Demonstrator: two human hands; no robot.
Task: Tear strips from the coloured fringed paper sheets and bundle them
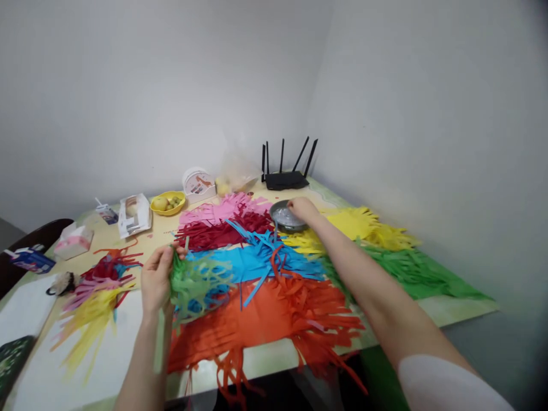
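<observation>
My left hand (pixel 157 275) is closed around the gathered end of a green fringed paper tassel (pixel 197 285), whose loose strips spread to the right. My right hand (pixel 303 210) reaches over the right side of a round grey bowl (pixel 280 216). Its fingers are curled together at the bowl, and whatever they may pinch is hidden. Something whitish lies in the bowl. Below and around it are fringed paper sheets: dark red (pixel 209 234), blue (pixel 240 264), orange (pixel 257 314), pink (pixel 226 208), yellow (pixel 353 225) and green (pixel 411 268).
Finished-looking multicolour tassels (pixel 96 291) lie on white paper (pixel 85 348) at the left. Along the back stand a black router (pixel 286 181) with several antennas, a round white box (pixel 199 184), a yellow fruit dish (pixel 168 204) and a white package (pixel 135 216). A tissue pack (pixel 73 241) sits far left.
</observation>
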